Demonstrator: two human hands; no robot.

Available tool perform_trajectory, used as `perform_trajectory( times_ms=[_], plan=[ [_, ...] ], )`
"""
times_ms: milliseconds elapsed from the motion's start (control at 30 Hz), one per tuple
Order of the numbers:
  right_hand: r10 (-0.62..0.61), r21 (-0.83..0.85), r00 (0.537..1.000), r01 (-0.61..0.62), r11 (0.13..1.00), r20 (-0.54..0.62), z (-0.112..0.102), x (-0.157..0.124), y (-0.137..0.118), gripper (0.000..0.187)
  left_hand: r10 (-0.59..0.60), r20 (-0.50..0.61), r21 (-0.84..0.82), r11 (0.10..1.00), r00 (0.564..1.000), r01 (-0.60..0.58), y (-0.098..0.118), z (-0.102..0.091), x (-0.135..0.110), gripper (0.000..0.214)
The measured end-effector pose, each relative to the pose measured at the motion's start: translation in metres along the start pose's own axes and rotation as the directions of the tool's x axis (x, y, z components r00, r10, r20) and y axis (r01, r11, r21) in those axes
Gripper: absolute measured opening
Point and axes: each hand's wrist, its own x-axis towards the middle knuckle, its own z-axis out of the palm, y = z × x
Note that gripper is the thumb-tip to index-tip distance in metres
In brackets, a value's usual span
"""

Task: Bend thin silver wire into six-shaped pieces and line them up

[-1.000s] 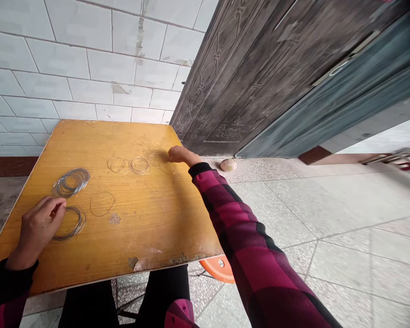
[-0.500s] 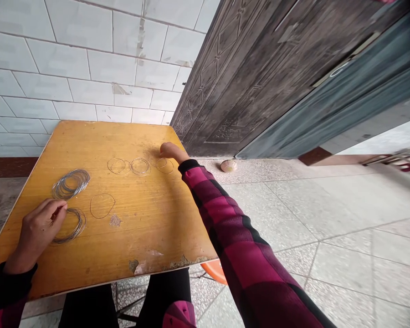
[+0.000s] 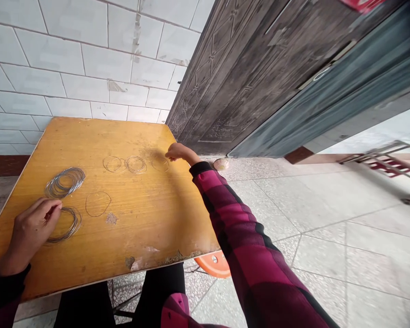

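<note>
My left hand (image 3: 36,228) is at the left of the wooden table (image 3: 150,196), thumb and fingertips pinched together over the edge of a coil of grey wire (image 3: 75,225). Anything between those fingertips is too small to make out. Just behind it lies a thicker silvery wire coil (image 3: 75,178). A single thin wire ring (image 3: 110,200) lies to the right of the coils. Towards the far right edge, my right hand (image 3: 180,152) is closed, fingertips down beside a thin wire loop (image 3: 160,164). Whether it grips that loop is hidden.
Two groups of thin overlapping rings (image 3: 114,165) (image 3: 135,165) lie in a row left of my right hand. A tiled wall (image 3: 95,86) and dark carved door (image 3: 222,105) stand behind. An orange stool (image 3: 213,264) is under the table's right corner; a round object (image 3: 221,164) sits on the floor.
My right hand has moved a little to the right, away from the row of rings. My left hand stays over the coil. The whole view has shifted slightly.
</note>
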Motion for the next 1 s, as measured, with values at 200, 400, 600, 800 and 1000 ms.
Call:
perform_trajectory(
  times_ms=[200, 400, 600, 800, 1000],
  plan=[
    [0.026, 0.021, 0.999, -0.026, 0.999, 0.027, 0.024, -0.031, 0.013, 0.028, 0.005, 0.014, -0.005, 1.000, 1.000, -0.005, 0.002, -0.002, 0.001, 0.008],
    [-0.072, -0.165, 0.983, 0.044, 0.985, -0.172, 0.012, -0.020, -0.006, 0.028, 0.019, 0.001, 0.009, 1.000, 1.000, -0.019, 0.000, 0.000, -0.002, 0.007],
    [-0.279, -0.314, 0.946, 0.218, 0.924, -0.165, 0.021, 0.002, -0.048, 0.031, 0.025, -0.010, -0.023, 0.999, 1.000, -0.026, 0.000, 0.000, 0.001, 0.007],
    [-0.249, -0.335, 0.966, 0.213, 0.918, -0.068, 0.022, 0.010, -0.036, 0.021, 0.000, -0.004, -0.012, 1.000, 1.000, 0.000, 0.003, -0.002, 0.002, 0.007],
    [-0.122, -0.172, 0.992, 0.115, 0.978, -0.028, 0.018, 0.000, -0.001, 0.011, -0.015, 0.004, -0.038, 0.999, 1.000, 0.016, 0.004, -0.003, 0.001, 0.009]
  ],
)
